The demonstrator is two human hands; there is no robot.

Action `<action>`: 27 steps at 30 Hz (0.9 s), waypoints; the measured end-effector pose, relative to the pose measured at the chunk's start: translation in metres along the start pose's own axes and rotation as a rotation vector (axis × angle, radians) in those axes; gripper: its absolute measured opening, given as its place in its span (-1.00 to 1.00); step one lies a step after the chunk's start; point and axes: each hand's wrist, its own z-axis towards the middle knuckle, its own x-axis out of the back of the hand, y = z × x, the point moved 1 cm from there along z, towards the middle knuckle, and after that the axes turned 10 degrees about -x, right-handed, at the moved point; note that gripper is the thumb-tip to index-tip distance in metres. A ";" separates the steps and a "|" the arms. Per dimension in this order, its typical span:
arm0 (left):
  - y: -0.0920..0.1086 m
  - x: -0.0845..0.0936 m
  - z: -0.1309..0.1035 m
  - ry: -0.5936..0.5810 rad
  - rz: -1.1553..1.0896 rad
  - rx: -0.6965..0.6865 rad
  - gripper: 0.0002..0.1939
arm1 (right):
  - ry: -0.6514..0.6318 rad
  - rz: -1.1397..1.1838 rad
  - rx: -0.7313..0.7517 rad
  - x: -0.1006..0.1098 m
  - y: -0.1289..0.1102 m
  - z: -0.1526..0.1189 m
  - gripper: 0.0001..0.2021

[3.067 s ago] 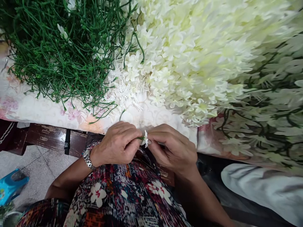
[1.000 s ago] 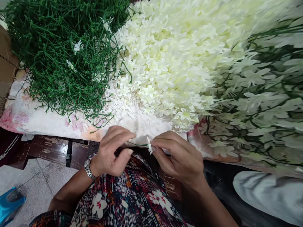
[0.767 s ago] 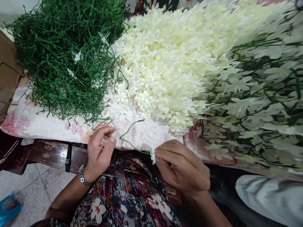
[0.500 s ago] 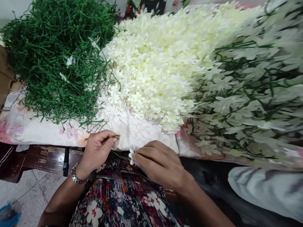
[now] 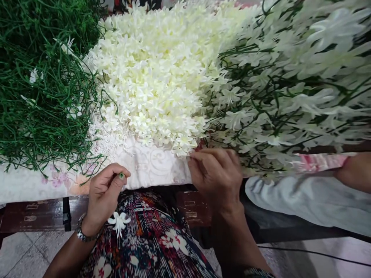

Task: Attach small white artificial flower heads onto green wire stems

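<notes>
— What is your left hand (image 5: pixel 104 192) doing?
— It is pinching the tip of a green stem (image 5: pixel 121 176) between thumb and forefinger, just off the tabletop (image 5: pixel 150 170) edge.
— And your right hand (image 5: pixel 216 175)?
— It is lying knuckles up, fingers curled at the rim of the loose white blossoms (image 5: pixel 150 85); whether it is gripping one, I cannot tell. That pile is lying to the stem's right, nearer your right hand.

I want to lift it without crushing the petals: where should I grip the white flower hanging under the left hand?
Pinch the white flower at its narrow top, under the left hand, coming from above. Its petals splay downward over the patterned dress, so the upper end is the slim, firm part.
</notes>
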 end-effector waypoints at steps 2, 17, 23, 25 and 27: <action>0.000 -0.004 0.001 -0.040 0.049 -0.015 -0.92 | 0.006 0.040 -0.005 0.001 -0.001 -0.001 -0.93; 0.008 -0.034 0.012 -0.264 0.248 -0.342 -0.84 | -0.216 0.806 0.010 0.004 -0.051 0.003 -0.83; 0.007 -0.022 0.003 -0.101 0.398 -0.497 -0.92 | -0.314 0.872 0.033 -0.001 -0.068 0.004 -0.79; 0.007 -0.020 0.001 -0.091 0.434 -0.509 -0.95 | -0.365 0.877 0.029 -0.003 -0.071 0.004 -0.79; 0.007 -0.019 0.000 -0.088 0.440 -0.501 -0.96 | -0.411 0.920 0.007 -0.006 -0.071 0.004 -0.85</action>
